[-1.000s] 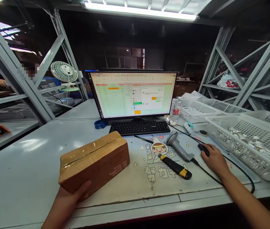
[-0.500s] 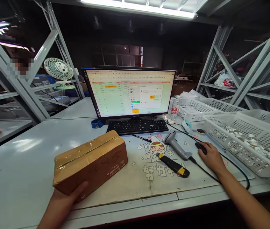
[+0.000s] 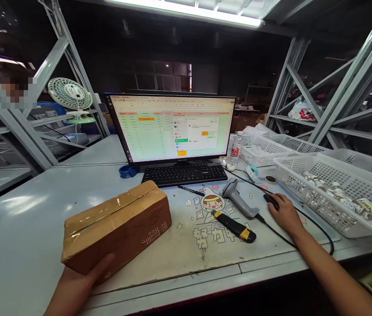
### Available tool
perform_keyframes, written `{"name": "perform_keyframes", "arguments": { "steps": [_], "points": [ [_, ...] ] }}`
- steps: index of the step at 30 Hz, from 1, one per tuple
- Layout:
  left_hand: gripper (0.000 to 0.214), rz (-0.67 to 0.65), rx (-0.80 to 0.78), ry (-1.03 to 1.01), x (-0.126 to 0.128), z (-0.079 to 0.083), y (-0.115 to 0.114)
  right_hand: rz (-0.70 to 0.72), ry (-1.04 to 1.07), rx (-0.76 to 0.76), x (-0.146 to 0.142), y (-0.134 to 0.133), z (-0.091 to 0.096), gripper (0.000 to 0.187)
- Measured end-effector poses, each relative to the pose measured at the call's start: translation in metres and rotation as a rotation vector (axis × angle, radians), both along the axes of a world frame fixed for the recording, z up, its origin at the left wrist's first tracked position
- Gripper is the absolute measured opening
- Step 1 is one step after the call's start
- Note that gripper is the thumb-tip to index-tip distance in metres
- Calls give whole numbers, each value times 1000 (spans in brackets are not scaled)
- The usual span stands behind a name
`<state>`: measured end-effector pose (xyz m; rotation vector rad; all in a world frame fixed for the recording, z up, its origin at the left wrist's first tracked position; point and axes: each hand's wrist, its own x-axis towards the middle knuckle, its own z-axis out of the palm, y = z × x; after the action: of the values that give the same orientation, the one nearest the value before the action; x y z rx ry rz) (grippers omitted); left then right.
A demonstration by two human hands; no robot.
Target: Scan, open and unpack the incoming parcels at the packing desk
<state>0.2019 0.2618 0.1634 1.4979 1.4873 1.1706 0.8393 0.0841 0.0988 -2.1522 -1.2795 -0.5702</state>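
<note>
A taped brown cardboard box (image 3: pixel 120 228) is tilted over the left part of the desk mat. My left hand (image 3: pixel 85 278) grips its near lower edge, thumb on the front side and the other fingers hidden beneath. On the right, my right hand (image 3: pixel 284 215) is closed over a black computer mouse (image 3: pixel 271 202). Between the hands lie a grey barcode scanner (image 3: pixel 240 199) with its cable and a black-and-yellow utility knife (image 3: pixel 234 226). A lit monitor (image 3: pixel 173 127) stands behind a black keyboard (image 3: pixel 184 174), showing a spreadsheet and a chat window.
White perforated baskets (image 3: pixel 334 197) line the right side, the nearest holding several small bottles. A clear bottle (image 3: pixel 236 147) stands beside the monitor. A black pen (image 3: pixel 191 190) and a blue tape roll (image 3: pixel 127 171) lie near the keyboard. A fan (image 3: pixel 70 93) is at the left metal frame.
The view has shifted slightly, so most things sit a little further left. My left hand still grips the box and my right hand stays on the mouse.
</note>
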Motion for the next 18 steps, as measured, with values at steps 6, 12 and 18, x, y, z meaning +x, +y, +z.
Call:
{"name": "perform_keyframes", "arguments": {
  "steps": [6,12,18],
  "points": [
    [94,33,-34,-47,1,0,2,-13,5,-8,0,0,-1,50],
    [106,15,-61,-72,-2,-6,4,-47,9,-54,11,-1,-7,55],
    [95,-4,34,-110,0,-3,0,-31,15,-3,16,-1,-14,57]
  ]
}}
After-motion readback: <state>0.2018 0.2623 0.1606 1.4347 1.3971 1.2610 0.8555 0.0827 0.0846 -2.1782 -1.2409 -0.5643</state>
